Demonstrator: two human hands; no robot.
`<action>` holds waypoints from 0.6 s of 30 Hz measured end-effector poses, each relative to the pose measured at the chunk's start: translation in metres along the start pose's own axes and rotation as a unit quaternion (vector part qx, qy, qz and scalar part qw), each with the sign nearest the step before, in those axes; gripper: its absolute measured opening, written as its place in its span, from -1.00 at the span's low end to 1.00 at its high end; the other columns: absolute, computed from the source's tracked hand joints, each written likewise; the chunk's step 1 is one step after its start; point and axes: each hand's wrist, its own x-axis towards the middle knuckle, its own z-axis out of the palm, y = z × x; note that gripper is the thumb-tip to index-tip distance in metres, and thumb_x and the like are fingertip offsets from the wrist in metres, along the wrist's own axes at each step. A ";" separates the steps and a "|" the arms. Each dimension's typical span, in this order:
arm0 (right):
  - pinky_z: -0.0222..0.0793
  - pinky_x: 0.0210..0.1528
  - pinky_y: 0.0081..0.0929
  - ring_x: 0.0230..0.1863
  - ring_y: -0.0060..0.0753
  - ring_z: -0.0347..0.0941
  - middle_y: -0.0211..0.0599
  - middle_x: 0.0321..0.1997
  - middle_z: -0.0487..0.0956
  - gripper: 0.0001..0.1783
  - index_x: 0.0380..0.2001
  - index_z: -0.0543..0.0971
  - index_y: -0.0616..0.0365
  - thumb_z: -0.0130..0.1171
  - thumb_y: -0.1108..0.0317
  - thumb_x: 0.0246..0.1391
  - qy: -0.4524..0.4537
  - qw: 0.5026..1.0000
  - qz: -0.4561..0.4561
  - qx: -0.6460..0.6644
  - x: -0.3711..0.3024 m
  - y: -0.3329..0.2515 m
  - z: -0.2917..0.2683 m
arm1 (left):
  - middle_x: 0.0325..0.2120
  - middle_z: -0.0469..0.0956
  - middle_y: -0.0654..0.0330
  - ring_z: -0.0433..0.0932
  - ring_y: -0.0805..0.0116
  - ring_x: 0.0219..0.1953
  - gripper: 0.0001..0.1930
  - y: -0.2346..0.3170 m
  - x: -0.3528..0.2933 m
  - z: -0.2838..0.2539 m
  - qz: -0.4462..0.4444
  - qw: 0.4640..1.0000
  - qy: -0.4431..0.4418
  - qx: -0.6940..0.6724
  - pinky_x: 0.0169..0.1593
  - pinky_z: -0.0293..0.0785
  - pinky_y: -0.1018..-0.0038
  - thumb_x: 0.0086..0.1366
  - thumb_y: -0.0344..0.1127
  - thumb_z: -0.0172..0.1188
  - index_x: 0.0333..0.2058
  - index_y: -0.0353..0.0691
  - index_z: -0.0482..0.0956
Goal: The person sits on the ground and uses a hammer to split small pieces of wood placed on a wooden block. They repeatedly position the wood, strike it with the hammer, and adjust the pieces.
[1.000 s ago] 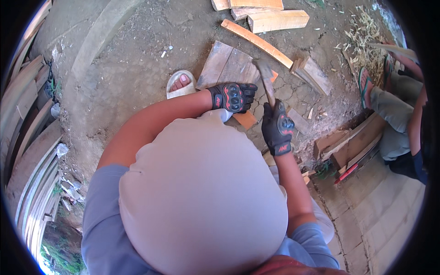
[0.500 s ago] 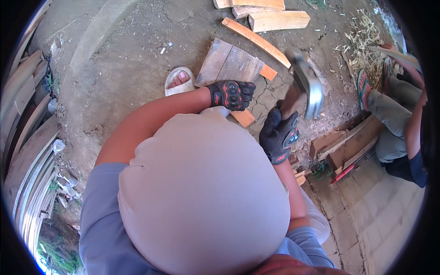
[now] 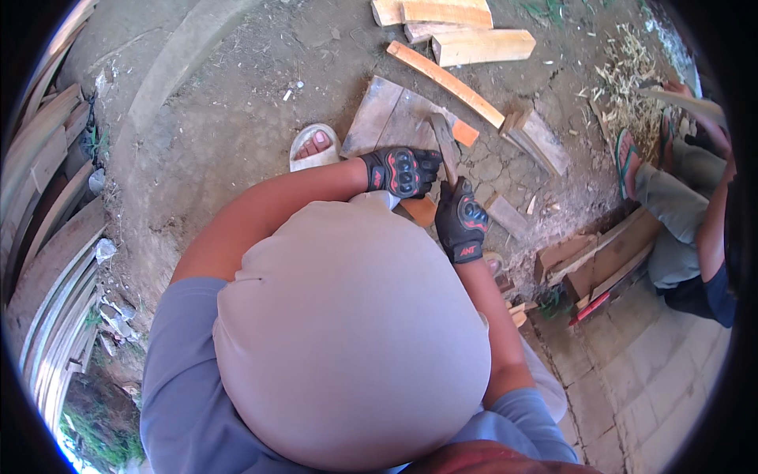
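My gloved right hand wraps the handle of a hammer-like tool, now low beside my left knuckles; half a second ago it is raised out to the right, its metal head tipped up. I read this as the low end of a stroke, though whether the head touches wood I cannot tell. My gloved left hand stays put, fingers curled at the near edge of a weathered board; what they grip, if anything, is hidden. An orange wood piece shows just below those fingers, and an orange end sticks out beyond the tool, at the board's right side; both keep their places, so the stroke seems to leave the layout undisturbed. Farther out, past both hands, lie a curved strip and pale blocks; beyond my right hand, a short plank, then a co-worker's sandalled foot near wood shavings.
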 end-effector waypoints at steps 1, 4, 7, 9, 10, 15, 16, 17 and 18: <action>0.48 -0.39 0.05 -0.45 0.21 0.62 -0.01 -0.42 0.65 -0.72 -0.02 0.56 0.11 0.21 0.16 0.39 0.041 0.999 -0.007 0.030 -0.006 -0.005 -0.007 | -0.32 0.64 0.24 0.62 0.16 -0.09 -0.86 0.002 -0.005 0.005 0.006 1.000 0.022 -0.012 0.31 0.46 0.19 0.25 -0.23 0.18 -0.47 0.00 0.65; 0.42 -0.42 0.14 -0.43 0.31 0.60 0.12 -0.44 0.63 -0.68 0.02 0.54 0.23 0.11 0.17 0.46 0.131 0.977 -0.049 0.164 -0.012 -0.032 -0.067 | -0.30 0.66 0.24 0.62 0.11 -0.05 -0.84 -0.005 -0.017 0.032 0.003 0.996 0.052 -0.071 0.43 0.36 0.07 0.24 -0.22 0.16 -0.48 0.00 0.66; 0.46 -0.37 0.15 -0.39 0.34 0.61 0.14 -0.44 0.64 -0.71 -0.06 0.56 0.19 0.12 0.16 0.45 0.202 0.960 -0.109 0.162 -0.009 -0.023 -0.064 | -0.30 0.66 0.24 0.62 0.13 -0.06 -0.85 -0.005 -0.005 0.007 0.005 0.999 -0.008 -0.031 0.38 0.40 0.15 0.23 -0.21 0.19 -0.48 0.00 0.67; 0.48 -0.33 0.15 -0.36 0.33 0.63 0.15 -0.41 0.65 -0.73 -0.11 0.57 0.16 0.11 0.16 0.45 0.079 0.989 0.016 0.121 -0.006 -0.004 -0.014 | -0.30 0.66 0.25 0.62 0.15 -0.07 -0.86 -0.005 0.004 -0.009 0.001 0.999 -0.038 -0.023 0.34 0.43 0.19 0.23 -0.21 0.20 -0.47 0.00 0.68; 0.51 -0.32 0.12 -0.34 0.31 0.65 0.16 -0.39 0.66 -0.73 -0.16 0.57 0.14 0.10 0.15 0.45 -0.015 0.999 0.014 0.024 0.004 -0.007 -0.004 | -0.31 0.66 0.25 0.61 0.16 -0.07 -0.86 -0.003 0.003 -0.006 -0.019 0.999 -0.015 -0.029 0.31 0.45 0.21 0.23 -0.22 0.20 -0.48 0.01 0.67; 0.48 -0.35 0.10 -0.39 0.24 0.63 0.10 -0.39 0.63 -0.73 -0.26 0.55 0.15 0.21 0.16 0.36 0.132 0.976 -0.002 0.174 -0.016 -0.035 -0.054 | -0.32 0.61 0.26 0.60 0.22 -0.09 -0.89 0.001 -0.012 0.004 -0.030 0.998 0.032 -0.044 0.24 0.49 0.30 0.27 -0.26 0.20 -0.45 0.00 0.63; 0.48 -0.35 0.10 -0.38 0.25 0.63 0.11 -0.37 0.64 -0.74 -0.24 0.56 0.16 0.21 0.16 0.36 0.162 0.969 -0.058 0.176 -0.016 -0.031 -0.057 | -0.31 0.60 0.26 0.60 0.23 -0.09 -0.90 -0.012 -0.009 0.001 -0.020 0.998 0.040 -0.044 0.22 0.50 0.32 0.29 -0.27 0.19 -0.42 0.00 0.62; 0.48 -0.34 0.10 -0.37 0.25 0.63 0.12 -0.35 0.64 -0.75 -0.23 0.56 0.16 0.21 0.17 0.36 0.190 0.959 -0.114 0.176 -0.014 -0.023 -0.058 | -0.31 0.60 0.26 0.60 0.25 -0.09 -0.90 -0.008 -0.004 -0.001 -0.003 0.999 -0.018 -0.046 0.23 0.50 0.31 0.30 -0.29 0.18 -0.41 0.00 0.62; 0.47 -0.34 0.12 -0.37 0.27 0.63 0.12 -0.35 0.64 -0.73 -0.20 0.56 0.16 0.20 0.16 0.37 0.171 0.969 -0.075 0.161 -0.013 -0.018 -0.042 | -0.31 0.60 0.25 0.60 0.25 -0.07 -0.90 -0.005 0.000 -0.005 -0.008 0.999 -0.029 -0.038 0.24 0.49 0.30 0.31 -0.29 0.18 -0.40 -0.01 0.62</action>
